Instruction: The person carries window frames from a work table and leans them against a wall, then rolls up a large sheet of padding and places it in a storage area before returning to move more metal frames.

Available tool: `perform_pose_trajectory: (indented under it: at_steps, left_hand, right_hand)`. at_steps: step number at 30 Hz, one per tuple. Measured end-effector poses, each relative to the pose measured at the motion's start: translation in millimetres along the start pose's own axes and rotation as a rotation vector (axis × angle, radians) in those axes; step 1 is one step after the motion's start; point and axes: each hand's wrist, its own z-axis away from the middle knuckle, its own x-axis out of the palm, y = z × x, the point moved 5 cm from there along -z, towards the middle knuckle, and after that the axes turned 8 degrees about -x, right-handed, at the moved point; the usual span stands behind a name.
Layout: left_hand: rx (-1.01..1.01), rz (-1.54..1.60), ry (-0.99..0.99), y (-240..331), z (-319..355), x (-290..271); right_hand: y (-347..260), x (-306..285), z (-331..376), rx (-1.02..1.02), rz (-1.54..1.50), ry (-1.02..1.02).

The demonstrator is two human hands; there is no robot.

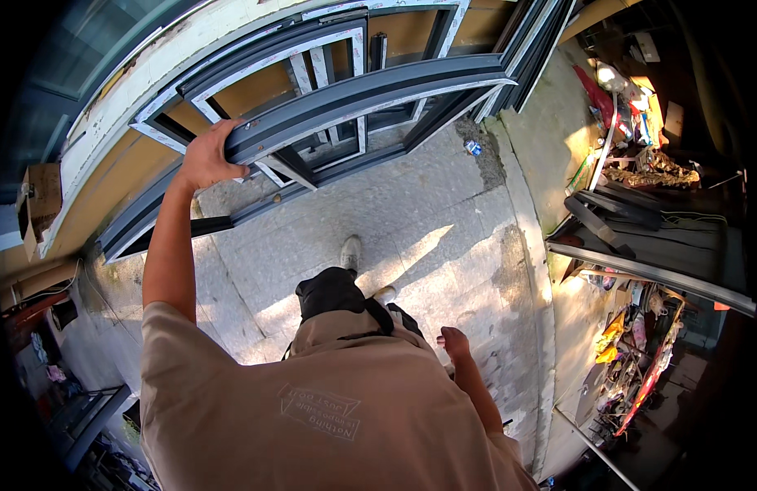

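The left hand is stretched up and clamped on the near end of a long dark grey metal window-frame bar, fingers curled over its top edge. That bar lies across the front of a stack of dark grey metal window frames leaning against a pale wall. Below the bar spreads a grey paved floor, where a pale shoe steps. The right hand hangs well below the bar, beside the tan shirt, loosely curled and holding nothing.
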Motion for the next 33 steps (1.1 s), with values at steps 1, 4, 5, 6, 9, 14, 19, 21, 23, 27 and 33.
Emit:
perform_pose_trajectory:
  at_steps: [1,4,5,6,9,14,19,21,23,27,33]
  left_hand:
    - [0.055,0.020,0.040,-3,-4,-2]
    - [0.064,-0.006,0.105,-1,-17,-11]
    - [0.015,-0.010,0.153,1,-19,-13]
    - [-0.013,-0.068,0.224,0,-21,-14]
    - [-0.063,-0.235,0.436,-17,-28,-7]
    - [-0.133,-0.371,0.539,-49,-59,7]
    - [-0.182,-0.454,0.540,-63,-81,12]
    - [-0.260,-0.426,0.438,-62,-83,11]
    - [-0.298,-0.442,0.433,-59,-80,10]
    - [-0.326,-0.394,0.418,-59,-69,15]
    - [-0.230,-0.139,0.056,-86,-7,139]
  right_hand:
    - [-2,1,2,0.017,-0.003,0.002]
    - [-18,3,0,-0.025,0.027,0.041]
    - [-25,4,-1,-0.047,0.015,0.061]
    - [-32,5,-1,-0.066,0.003,0.081]
    - [-59,12,6,-0.119,-0.024,0.103]
    - [-54,18,19,-0.133,-0.044,0.096]
    - [-3,16,33,-0.065,-0.010,0.132]
    - [13,16,41,-0.025,-0.023,0.134]
    - [33,17,48,0.006,-0.038,0.137]
    - [57,24,59,0.023,-0.094,0.149]
    - [82,39,67,-0.046,-0.187,0.171]
